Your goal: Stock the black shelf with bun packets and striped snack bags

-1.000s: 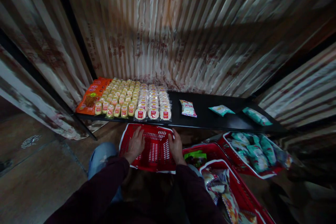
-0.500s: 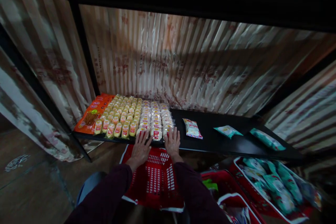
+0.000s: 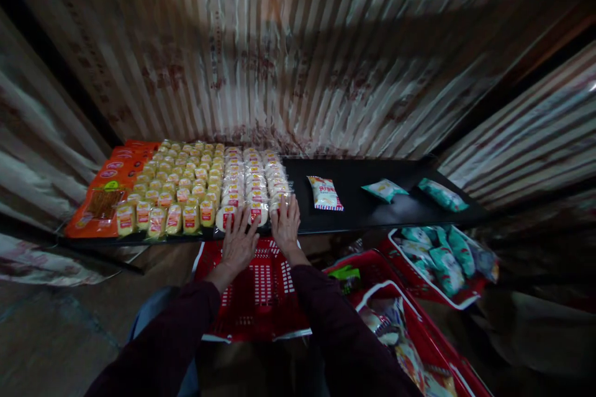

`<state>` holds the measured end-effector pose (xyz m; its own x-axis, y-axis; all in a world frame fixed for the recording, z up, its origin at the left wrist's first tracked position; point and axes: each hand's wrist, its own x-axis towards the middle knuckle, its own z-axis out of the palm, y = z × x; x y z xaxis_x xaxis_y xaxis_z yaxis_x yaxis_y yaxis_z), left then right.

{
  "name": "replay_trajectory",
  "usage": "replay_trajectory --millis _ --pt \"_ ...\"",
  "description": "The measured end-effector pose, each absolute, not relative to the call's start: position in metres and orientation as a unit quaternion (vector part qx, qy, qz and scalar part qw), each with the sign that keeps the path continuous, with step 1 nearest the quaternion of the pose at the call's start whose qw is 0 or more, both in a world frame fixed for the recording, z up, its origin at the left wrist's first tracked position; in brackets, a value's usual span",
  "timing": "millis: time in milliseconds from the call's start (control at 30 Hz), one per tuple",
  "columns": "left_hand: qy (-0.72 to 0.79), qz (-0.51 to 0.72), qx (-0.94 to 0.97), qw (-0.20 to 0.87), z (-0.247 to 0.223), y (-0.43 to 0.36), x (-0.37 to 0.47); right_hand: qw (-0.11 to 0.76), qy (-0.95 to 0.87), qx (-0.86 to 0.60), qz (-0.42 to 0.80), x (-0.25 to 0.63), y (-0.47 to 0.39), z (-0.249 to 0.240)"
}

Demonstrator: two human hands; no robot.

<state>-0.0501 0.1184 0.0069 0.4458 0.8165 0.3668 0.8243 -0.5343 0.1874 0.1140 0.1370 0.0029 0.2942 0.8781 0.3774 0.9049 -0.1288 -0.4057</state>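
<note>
Left hand [image 3: 239,248] and right hand [image 3: 286,226] touch the front white wrapped cakes [image 3: 261,212] on the black shelf [image 3: 351,212]. Each grip is apart.

Dim shop, or a space arranged like one: a long black shelf [image 3: 351,212] displays wrapped snacks [image 3: 173,218] in tight rows, labels facing front, with snack bags [image 3: 325,192] spaced alongside and red plastic shopping baskets [image 3: 279,317] below, some holding packets.
</note>
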Motion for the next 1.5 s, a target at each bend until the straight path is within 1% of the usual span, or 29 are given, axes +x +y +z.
replay_trajectory --millis 200,333,500,700,1000,1233,1500 --pt "-0.470 -0.201 -0.860 0.013 0.010 0.122 -0.054 0.262 -0.597 -0.758 -0.019 0.106 0.141 0.009" --pt "-0.473 -0.208 -0.856 0.019 0.012 0.124 -0.055 0.270 -0.587 -0.763 -0.039 0.105 0.136 0.011" --pt "-0.461 -0.208 -0.863 0.017 0.010 0.126 -0.054 0.253 -0.590 -0.766 -0.034 0.104 0.131 0.009" --pt "-0.472 -0.227 -0.851 0.023 0.010 0.130 -0.051 0.280 -0.587 -0.759 -0.041 0.102 0.137 0.013" --pt "-0.474 -0.211 -0.854 0.017 0.012 0.135 -0.052 0.283 -0.589 -0.755 -0.055 0.102 0.140 0.017" --pt "-0.469 -0.230 -0.852 0.039 0.010 0.137 -0.058 0.260 -0.598 -0.757 -0.045 0.105 0.138 0.016" --pt "-0.464 -0.229 -0.855 0.025 0.015 0.139 -0.056 0.280 -0.586 -0.758 -0.058 0.108 0.137 0.020"
